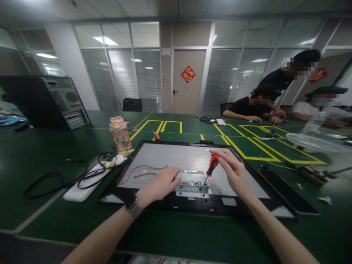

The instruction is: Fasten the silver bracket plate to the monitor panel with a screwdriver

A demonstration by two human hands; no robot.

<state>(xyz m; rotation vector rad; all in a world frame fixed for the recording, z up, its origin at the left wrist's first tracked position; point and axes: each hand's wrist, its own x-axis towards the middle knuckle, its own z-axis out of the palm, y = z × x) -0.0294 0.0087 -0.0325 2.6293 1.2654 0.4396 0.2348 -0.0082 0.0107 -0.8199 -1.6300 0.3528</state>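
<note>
A flat panel with a black frame (228, 211) and a pale grey back (176, 152) lies on the green table. Near its front edge sits a metal bracket (192, 189) with small screws or fittings. My right hand (233, 172) grips a red and black screwdriver (213, 165), tilted, its tip down at the bracket's right part. My left hand (163, 183), with a watch (133, 205) on the wrist, rests on the bracket's left end, fingers stretched forward. Thin wires (150, 167) run over the panel to the left of the bracket.
Left of the panel are a white power strip (78, 190), black cables (57, 176) and a pink bottle (121, 137). A second screwdriver (156, 135) lies behind it. To the right lies a dark flat panel (286, 190). Other people (255, 104) sit and stand at the far right.
</note>
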